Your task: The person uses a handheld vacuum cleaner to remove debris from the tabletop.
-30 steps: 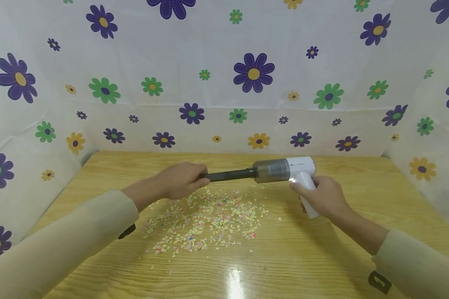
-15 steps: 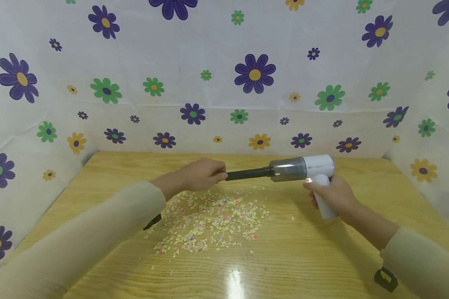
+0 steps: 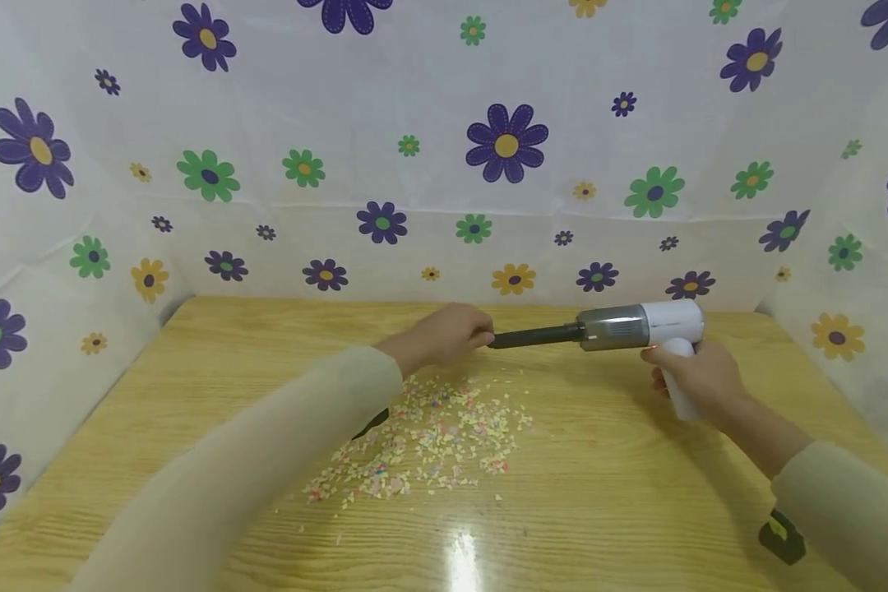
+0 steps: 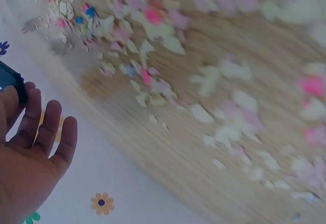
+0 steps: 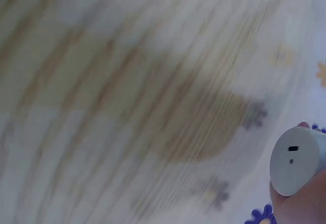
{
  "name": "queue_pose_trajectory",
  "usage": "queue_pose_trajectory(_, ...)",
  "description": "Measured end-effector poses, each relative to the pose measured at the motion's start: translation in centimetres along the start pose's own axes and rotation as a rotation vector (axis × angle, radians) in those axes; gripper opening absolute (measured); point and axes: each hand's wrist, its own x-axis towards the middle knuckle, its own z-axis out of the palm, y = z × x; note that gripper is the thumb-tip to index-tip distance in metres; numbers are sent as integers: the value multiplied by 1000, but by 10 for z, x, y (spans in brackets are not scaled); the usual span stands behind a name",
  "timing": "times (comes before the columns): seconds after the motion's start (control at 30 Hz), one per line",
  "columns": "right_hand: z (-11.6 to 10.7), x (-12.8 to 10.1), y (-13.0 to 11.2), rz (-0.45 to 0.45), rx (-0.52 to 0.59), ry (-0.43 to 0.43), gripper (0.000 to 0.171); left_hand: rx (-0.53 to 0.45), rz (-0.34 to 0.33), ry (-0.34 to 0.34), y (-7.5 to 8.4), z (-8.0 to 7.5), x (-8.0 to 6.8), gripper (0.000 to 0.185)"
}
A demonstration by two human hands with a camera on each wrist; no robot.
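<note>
A handheld vacuum cleaner (image 3: 614, 327) with a white body, a smoky clear dust cup and a long black nozzle (image 3: 536, 335) lies level above the table's far part. My right hand (image 3: 703, 380) grips its white handle (image 3: 679, 386); in the right wrist view the round handle end (image 5: 294, 162) shows a small port. My left hand (image 3: 450, 333) pinches the nozzle's tip between thumb and fingers, also seen in the left wrist view, where the other fingers (image 4: 50, 127) are loosely bent. Small paper confetti (image 3: 444, 436), mostly pale yellow with pink and blue bits, is scattered below and in front of the left hand.
The wooden table (image 3: 599, 510) bears the confetti left of its middle. A white cloth with printed flowers (image 3: 414, 99) hangs behind it and along both sides. A bright light reflection (image 3: 462, 559) lies near the front.
Both hands have moved right with the vacuum cleaner, which also rises slightly in the head view. My left hand has kept its pinch on the nozzle tip. The confetti has stayed put.
</note>
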Motion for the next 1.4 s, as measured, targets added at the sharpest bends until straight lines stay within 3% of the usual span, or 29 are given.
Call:
queue_pose_trajectory(0.17, -10, 7, 9, 27, -101, 21, 66, -6, -15, -12, 8, 9, 13, 25)
queue_pose_trajectory(0.67, -17, 41, 25, 36, -292, 89, 55, -14, -91, -24, 22, 23, 29, 24)
queue_pose_trajectory(1.03, -18, 47, 25, -35, -350, 97, 45, 12, -88, -44, 27, 21, 26, 18)
queue_pose_trajectory(1.4, -19, 49, 24, -50, -371, 91, 43, 64, -58, -67, 28, 22, 27, 18)
